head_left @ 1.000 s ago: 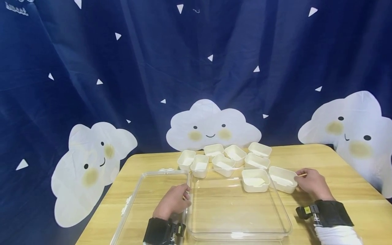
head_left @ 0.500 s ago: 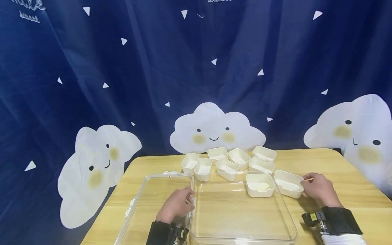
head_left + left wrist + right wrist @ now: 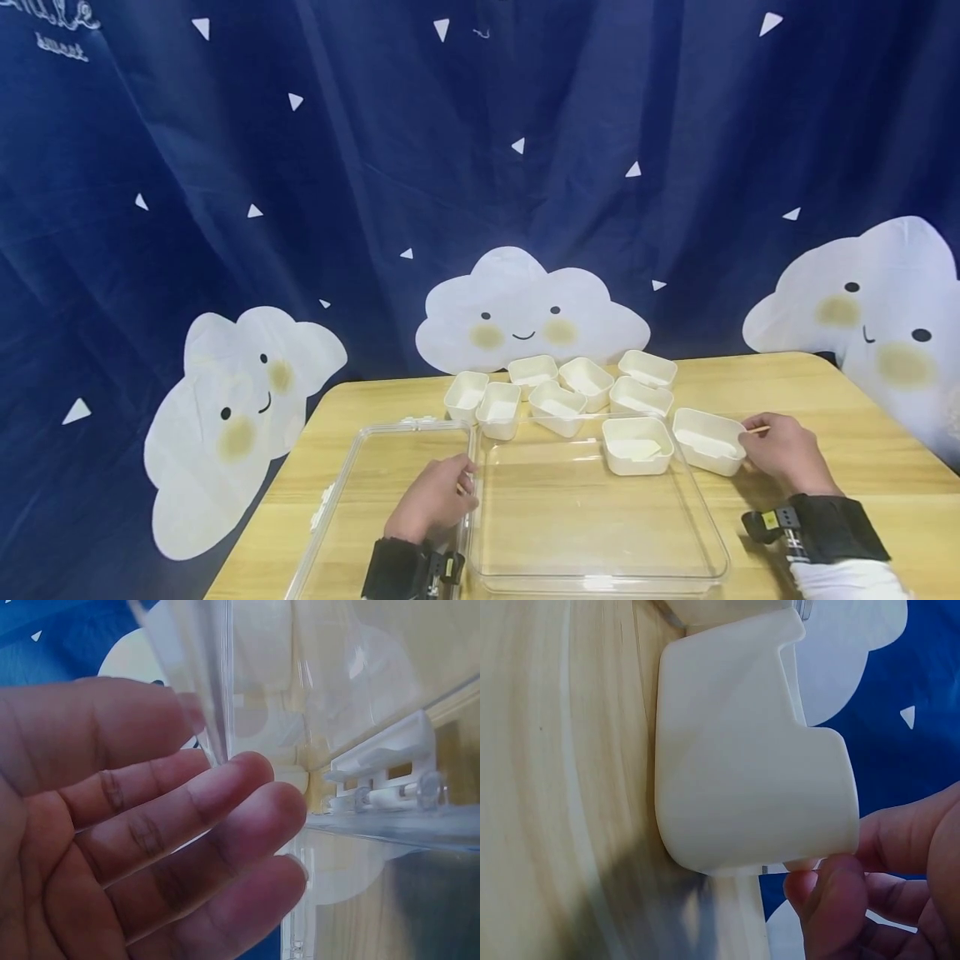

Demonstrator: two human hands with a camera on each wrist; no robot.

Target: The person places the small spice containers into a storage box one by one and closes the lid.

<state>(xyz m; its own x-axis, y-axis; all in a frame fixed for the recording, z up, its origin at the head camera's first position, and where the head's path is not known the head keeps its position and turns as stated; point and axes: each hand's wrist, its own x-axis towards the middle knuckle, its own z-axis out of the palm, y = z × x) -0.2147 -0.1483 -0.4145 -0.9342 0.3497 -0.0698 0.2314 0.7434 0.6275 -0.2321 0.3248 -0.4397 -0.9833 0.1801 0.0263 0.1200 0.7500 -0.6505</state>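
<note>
A clear rectangular plastic box [image 3: 600, 508] stands on the table. My left hand [image 3: 435, 500] is at its left rim, thumb and fingers on either side of the clear wall in the left wrist view. To the left lies a clear lid [image 3: 352, 467] with white latches [image 3: 390, 761]. My right hand [image 3: 783, 450] pinches the right end of a cream plastic bin [image 3: 708, 442], its notched side visible in the right wrist view. Beside that bin, a similar cream bin [image 3: 637, 446] holding a pale slip [image 3: 645, 450] shows at the box's far right corner; whether it is inside cannot be told.
Several more cream bins [image 3: 558, 408] are grouped behind the box, near the table's far edge. The wooden table [image 3: 892, 517] ends against a dark blue curtain [image 3: 480, 167] printed with clouds and triangles.
The head view shifts slightly. Both hands stay where they were, the left at the box's rim and the right at the cream bin's end.
</note>
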